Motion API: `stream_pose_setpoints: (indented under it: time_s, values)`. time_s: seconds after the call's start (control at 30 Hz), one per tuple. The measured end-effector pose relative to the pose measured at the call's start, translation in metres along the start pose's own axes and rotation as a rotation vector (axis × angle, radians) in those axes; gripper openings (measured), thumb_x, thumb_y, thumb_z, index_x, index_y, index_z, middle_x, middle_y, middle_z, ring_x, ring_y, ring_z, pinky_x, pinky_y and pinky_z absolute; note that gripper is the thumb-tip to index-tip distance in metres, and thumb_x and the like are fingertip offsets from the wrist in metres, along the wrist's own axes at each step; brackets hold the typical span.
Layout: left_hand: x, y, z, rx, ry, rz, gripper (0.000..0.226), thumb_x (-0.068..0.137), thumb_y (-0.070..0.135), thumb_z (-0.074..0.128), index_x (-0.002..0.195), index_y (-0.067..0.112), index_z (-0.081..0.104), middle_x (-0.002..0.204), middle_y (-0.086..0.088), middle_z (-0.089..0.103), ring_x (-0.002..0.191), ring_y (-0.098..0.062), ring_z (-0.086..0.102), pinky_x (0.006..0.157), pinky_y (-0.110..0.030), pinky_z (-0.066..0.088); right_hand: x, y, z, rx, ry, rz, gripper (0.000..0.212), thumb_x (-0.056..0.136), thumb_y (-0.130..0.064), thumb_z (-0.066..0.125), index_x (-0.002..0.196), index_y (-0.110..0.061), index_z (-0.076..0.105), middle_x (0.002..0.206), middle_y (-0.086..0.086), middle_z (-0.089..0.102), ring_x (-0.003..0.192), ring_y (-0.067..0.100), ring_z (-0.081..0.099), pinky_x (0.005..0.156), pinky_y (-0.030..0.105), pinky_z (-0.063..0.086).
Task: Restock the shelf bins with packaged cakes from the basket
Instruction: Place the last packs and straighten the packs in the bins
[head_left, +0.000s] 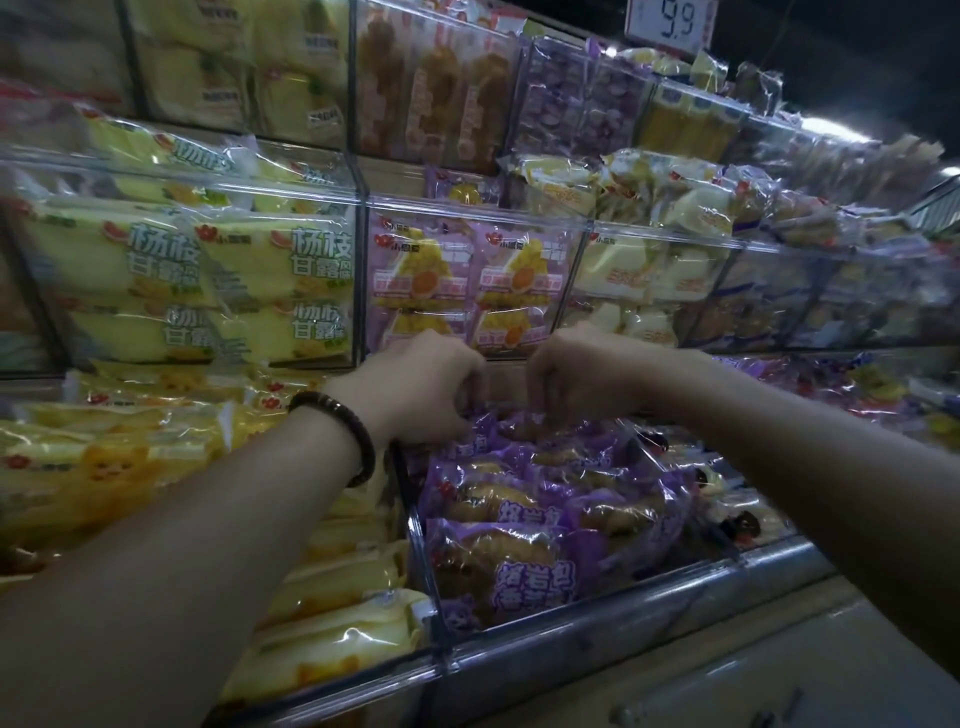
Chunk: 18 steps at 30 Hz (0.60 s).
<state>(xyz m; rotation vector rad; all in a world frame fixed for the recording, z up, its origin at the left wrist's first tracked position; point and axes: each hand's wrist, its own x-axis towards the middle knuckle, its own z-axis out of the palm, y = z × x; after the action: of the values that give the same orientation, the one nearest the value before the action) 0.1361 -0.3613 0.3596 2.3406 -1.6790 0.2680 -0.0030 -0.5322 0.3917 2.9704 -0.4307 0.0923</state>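
shop aisle, clear shelf bins (467, 208) of packaged cakes (524, 566), price sign (670, 23)

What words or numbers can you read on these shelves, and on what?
"9.9": price sign at the top.
"杨枝甘露": yellow packets at middle left.
"熔岩包": purple packets at the bottom front; the line below it is blurred.
Small brand logos and all remaining print: too blurred to read.
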Motion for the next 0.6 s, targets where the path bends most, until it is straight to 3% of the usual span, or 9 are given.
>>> stream_pose_setpoints:
  time_s: [0.07,0.2,0.3,0.43,0.53,0.6]
  values:
    - [-0.003,0.006,-0.005,-0.034,-0.041,0.060,0.022,0.077,0.038,0.091,0.091,0.037,0.074,0.087,0.018,0.068,0.081,-0.004,0.066,0.073,-0.035,0.065,-0.010,0.003,-0.006,0.058,-0.119,-0.046,0.024,0.074,-0.019,0.090,0.087,-0.036,0.077,0.083,-0.016,0.077,0.080,0.002,0.072,0.078,0.033,0.062]
    - [-0.009,0.010,-0.004,0.016,-0.214,0.096,0.024,0.080,0.054,0.086,0.096,0.037,0.080,0.084,0.018,0.070,0.081,-0.003,0.067,0.077,-0.033,0.064,-0.014,0.002,0.005,0.009,-0.239,-0.077,0.033,0.070,-0.018,0.092,0.098,-0.030,0.079,0.088,-0.018,0.077,0.082,0.001,0.072,0.078,0.029,0.059]
    - [-0.011,0.010,-0.004,0.023,-0.280,0.082,0.029,0.085,0.055,0.082,0.106,0.036,0.080,0.089,0.018,0.072,0.086,-0.004,0.069,0.084,-0.037,0.063,-0.013,-0.002,0.016,-0.064,-0.232,-0.098,0.030,0.073,-0.016,0.086,0.100,-0.027,0.077,0.087,-0.012,0.074,0.078,0.009,0.068,0.073,0.029,0.055]
    - [-0.010,0.019,0.002,0.116,-0.353,0.041,0.054,0.079,0.065,0.082,0.124,0.036,0.072,0.095,0.018,0.065,0.095,-0.011,0.064,0.087,-0.035,0.058,-0.013,-0.006,0.024,-0.124,-0.187,-0.180,0.015,0.083,-0.031,0.075,0.095,-0.025,0.070,0.083,-0.003,0.069,0.078,0.022,0.063,0.069,0.035,0.051]
    - [-0.008,0.025,0.010,0.143,-0.311,-0.010,0.040,0.082,0.055,0.083,0.116,0.036,0.075,0.099,0.011,0.065,0.095,-0.017,0.064,0.085,-0.036,0.059,-0.012,-0.007,0.036,-0.113,-0.117,-0.202,0.013,0.091,-0.031,0.067,0.085,-0.020,0.066,0.078,-0.002,0.065,0.076,0.027,0.059,0.070,0.037,0.052]
    - [-0.010,0.028,0.011,0.150,-0.281,-0.047,0.034,0.085,0.046,0.082,0.117,0.037,0.075,0.105,0.005,0.060,0.099,-0.022,0.065,0.083,-0.034,0.058,-0.013,-0.005,0.040,-0.091,-0.048,-0.207,0.013,0.090,-0.039,0.066,0.096,-0.027,0.069,0.084,-0.006,0.070,0.078,0.024,0.062,0.074,0.040,0.056]
